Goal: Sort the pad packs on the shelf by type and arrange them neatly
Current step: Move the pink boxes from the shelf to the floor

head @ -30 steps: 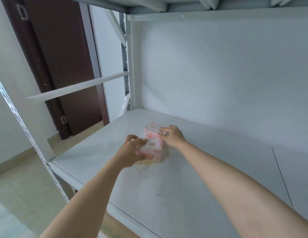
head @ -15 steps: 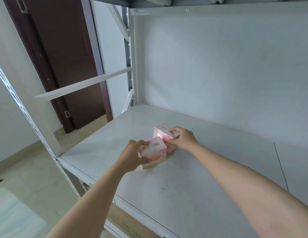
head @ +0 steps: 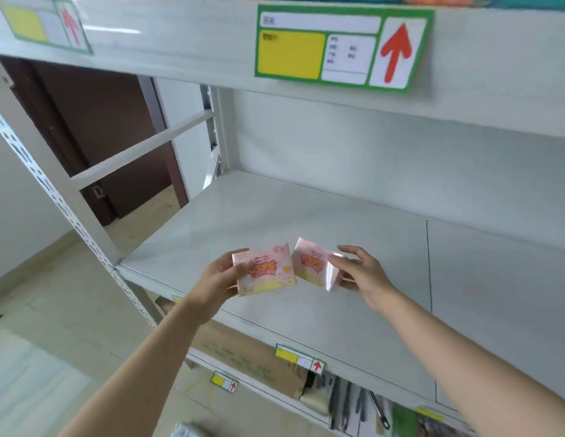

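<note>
Holding one pink pad pack (head: pixel 264 269) in the left hand (head: pixel 218 280) and a matching pack (head: pixel 315 264) pinched in the right hand's (head: pixel 364 275) spread fingers, both above the bare shelf (head: pixel 306 216); arranging looks barely begun.

I saw a shelf board (head: pixel 306 216) of smooth, pale, painted metal with a faint sheen. The perforated upright (head: pixel 50 197) looked like matt white metal. Both pad packs, the left pack (head: pixel 265 269) and the right pack (head: pixel 315 263), were wrapped in glossy pink plastic film that caught the light. The shelf label (head: pixel 341 47) looked like printed paper. Below, a cardboard box (head: pixel 249 361) showed rough brown matt board.
</note>
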Available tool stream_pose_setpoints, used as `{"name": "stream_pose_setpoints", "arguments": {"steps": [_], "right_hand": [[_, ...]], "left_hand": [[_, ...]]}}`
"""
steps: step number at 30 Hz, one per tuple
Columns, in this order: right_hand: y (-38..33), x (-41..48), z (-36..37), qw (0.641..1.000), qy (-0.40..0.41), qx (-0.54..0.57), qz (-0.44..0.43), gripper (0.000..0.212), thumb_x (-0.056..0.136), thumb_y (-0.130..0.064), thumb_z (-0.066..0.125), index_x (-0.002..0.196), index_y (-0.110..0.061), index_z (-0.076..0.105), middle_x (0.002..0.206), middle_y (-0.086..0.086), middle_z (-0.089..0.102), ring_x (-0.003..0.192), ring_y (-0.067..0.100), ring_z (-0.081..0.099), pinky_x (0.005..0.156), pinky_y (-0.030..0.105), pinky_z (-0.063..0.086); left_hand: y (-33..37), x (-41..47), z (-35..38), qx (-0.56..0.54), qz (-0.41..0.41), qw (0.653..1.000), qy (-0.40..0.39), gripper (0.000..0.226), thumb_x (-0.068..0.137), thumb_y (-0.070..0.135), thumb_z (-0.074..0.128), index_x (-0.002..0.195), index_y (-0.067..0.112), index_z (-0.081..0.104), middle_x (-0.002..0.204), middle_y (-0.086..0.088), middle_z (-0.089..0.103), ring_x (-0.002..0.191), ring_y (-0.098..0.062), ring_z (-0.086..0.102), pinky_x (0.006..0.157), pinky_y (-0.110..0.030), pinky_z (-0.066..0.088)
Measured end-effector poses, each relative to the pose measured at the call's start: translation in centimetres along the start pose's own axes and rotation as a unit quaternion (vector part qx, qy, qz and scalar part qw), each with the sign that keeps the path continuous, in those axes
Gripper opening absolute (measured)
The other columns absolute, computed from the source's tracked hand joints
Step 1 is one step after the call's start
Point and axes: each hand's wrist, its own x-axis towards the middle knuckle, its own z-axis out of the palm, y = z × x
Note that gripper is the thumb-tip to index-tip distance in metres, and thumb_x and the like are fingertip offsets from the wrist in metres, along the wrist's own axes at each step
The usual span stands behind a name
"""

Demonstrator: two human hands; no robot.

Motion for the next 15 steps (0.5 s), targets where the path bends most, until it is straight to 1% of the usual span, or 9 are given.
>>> {"name": "stream_pose_setpoints", "arguments": {"steps": [2, 4, 5, 7, 8, 9, 12, 13, 15], "right_hand": [[0.1, -3.2, -1.7, 0.999, 0.019, 0.028, 0.007, 0.033, 0.078, -0.018, 0.071, 0.108, -0.018, 0.056, 0.092, 0.007, 0.061, 0.074, 0.021, 0.059, 0.063, 0.027, 0.048], [0.3, -5.9, -3.5, 0.999, 0.028, 0.035, 0.009, 0.032, 0.079, -0.018, 0.07, 0.108, -0.017, 0.056, 0.09, 0.007, 0.062, 0.072, 0.02, 0.059, 0.063, 0.027, 0.048], [0.6, -7.1, -4.4, 0.999, 0.031, 0.034, 0.009, 0.032, 0.079, -0.018, 0.07, 0.108, -0.017, 0.056, 0.09, 0.007, 0.062, 0.071, 0.02, 0.06, 0.064, 0.027, 0.049], [1.5, -9.6, -5.9, 0.999, 0.04, 0.031, 0.011, 0.033, 0.079, -0.019, 0.07, 0.109, -0.017, 0.057, 0.092, 0.007, 0.063, 0.073, 0.021, 0.06, 0.066, 0.028, 0.049], [2.0, -10.9, -6.6, 0.998, 0.046, 0.034, 0.014, 0.034, 0.079, -0.02, 0.07, 0.11, -0.017, 0.058, 0.092, 0.008, 0.063, 0.075, 0.022, 0.061, 0.068, 0.029, 0.05], [2.7, -12.4, -7.3, 0.998, 0.052, 0.041, 0.017, 0.033, 0.079, -0.02, 0.07, 0.111, -0.017, 0.058, 0.093, 0.008, 0.063, 0.075, 0.023, 0.061, 0.069, 0.03, 0.05], [4.6, -16.9, -9.0, 0.996, 0.061, 0.062, 0.018, 0.03, 0.081, -0.019, 0.068, 0.108, -0.017, 0.058, 0.091, 0.01, 0.064, 0.074, 0.023, 0.06, 0.067, 0.029, 0.049], [5.3, -18.6, -9.5, 0.996, 0.065, 0.063, 0.019, 0.03, 0.081, -0.019, 0.068, 0.109, -0.017, 0.057, 0.09, 0.009, 0.064, 0.072, 0.022, 0.06, 0.065, 0.029, 0.049], [6.8, -22.3, -10.7, 0.995, 0.075, 0.066, 0.018, 0.032, 0.081, -0.019, 0.068, 0.11, -0.016, 0.056, 0.086, 0.005, 0.062, 0.067, 0.02, 0.058, 0.06, 0.028, 0.048]], "left_hand": [[-0.7, -2.0, 1.3, -0.018, -0.011, 1.0, -0.022, 0.09, 0.051, 0.045, 0.085, 0.126, 0.007, 0.051, 0.112, -0.016, 0.067, 0.1, -0.031, 0.064, 0.091, -0.047, 0.05], [-1.2, -3.9, 3.0, -0.028, -0.019, 0.998, -0.048, 0.095, 0.046, 0.047, 0.088, 0.124, 0.007, 0.05, 0.102, -0.008, 0.071, 0.09, -0.023, 0.068, 0.075, -0.034, 0.055], [-1.6, -4.7, 4.0, -0.035, -0.022, 0.997, -0.059, 0.091, 0.047, 0.045, 0.089, 0.122, 0.008, 0.052, 0.098, -0.006, 0.072, 0.085, -0.02, 0.069, 0.069, -0.029, 0.055], [-2.2, -6.5, 5.8, -0.051, -0.029, 0.996, -0.072, 0.071, 0.057, 0.033, 0.085, 0.116, 0.01, 0.054, 0.093, -0.003, 0.073, 0.08, -0.016, 0.07, 0.063, -0.025, 0.055], [-2.4, -7.5, 6.6, -0.057, -0.032, 0.995, -0.074, 0.06, 0.065, 0.027, 0.077, 0.117, 0.009, 0.053, 0.092, -0.003, 0.073, 0.079, -0.016, 0.07, 0.063, -0.025, 0.055], [-2.8, -8.5, 7.4, -0.056, -0.033, 0.995, -0.073, 0.058, 0.069, 0.026, 0.072, 0.121, 0.007, 0.052, 0.095, -0.004, 0.073, 0.081, -0.017, 0.07, 0.063, -0.025, 0.055], [-3.6, -11.8, 9.6, -0.041, -0.035, 0.995, -0.088, 0.08, 0.057, 0.041, 0.084, 0.123, 0.006, 0.054, 0.106, -0.01, 0.069, 0.09, -0.022, 0.069, 0.068, -0.027, 0.055], [-4.0, -12.9, 10.3, -0.033, -0.036, 0.995, -0.092, 0.076, 0.058, 0.041, 0.084, 0.12, 0.007, 0.056, 0.104, -0.01, 0.07, 0.089, -0.021, 0.069, 0.068, -0.026, 0.055], [-5.0, -15.7, 12.1, -0.024, -0.033, 0.994, -0.099, 0.047, 0.073, 0.03, 0.073, 0.112, 0.008, 0.059, 0.099, -0.007, 0.072, 0.089, -0.02, 0.07, 0.068, -0.025, 0.055]]}}
